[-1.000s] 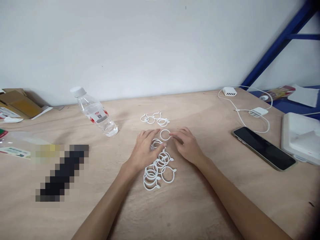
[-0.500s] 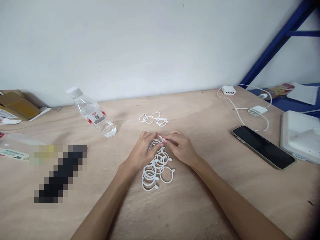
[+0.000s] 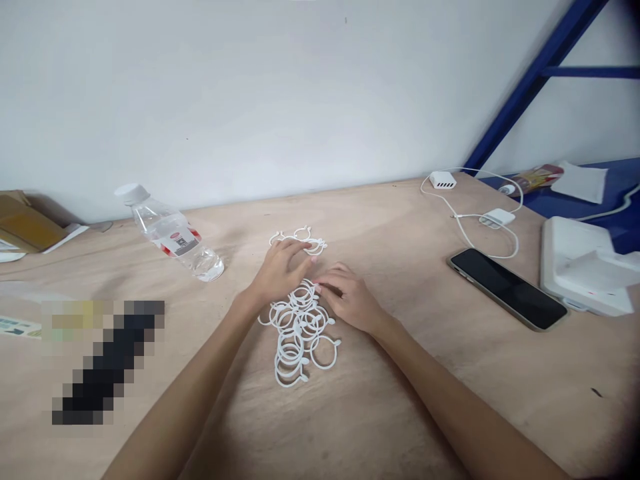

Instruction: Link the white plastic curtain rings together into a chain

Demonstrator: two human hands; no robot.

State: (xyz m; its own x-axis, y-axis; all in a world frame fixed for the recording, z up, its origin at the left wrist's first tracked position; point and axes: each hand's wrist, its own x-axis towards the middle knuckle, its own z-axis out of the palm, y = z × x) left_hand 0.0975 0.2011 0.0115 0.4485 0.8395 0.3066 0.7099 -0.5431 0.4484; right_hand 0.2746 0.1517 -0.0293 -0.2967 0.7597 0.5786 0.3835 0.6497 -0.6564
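A pile of white plastic curtain rings [image 3: 290, 347], each with a small tab, lies overlapping on the wooden table in front of me. Farther back is a smaller group of similar rings [image 3: 316, 247], partly covered by my left hand [image 3: 281, 270]. That hand reaches over the near edge of the small group, palm down, with thumb and fingers apart; no ring shows between them. My right hand [image 3: 353, 299] rests at the far right edge of the pile. Its thumb and index finger are pinched at the rim of a top ring [image 3: 304, 291].
Left of the hands a water bottle [image 3: 175, 233] appears, with a pixelated dark object [image 3: 110, 363] nearer me and a cardboard box [image 3: 30, 220] behind. To the right are a phone [image 3: 507, 288], a white charger [image 3: 443, 180] with cables, and a white device [image 3: 575, 260]. A wall bounds the table's back.
My left hand has moved away from the pile and forward to the small far group, its fingers parting. My right hand stays by the pile's top. The view has shifted slightly right.
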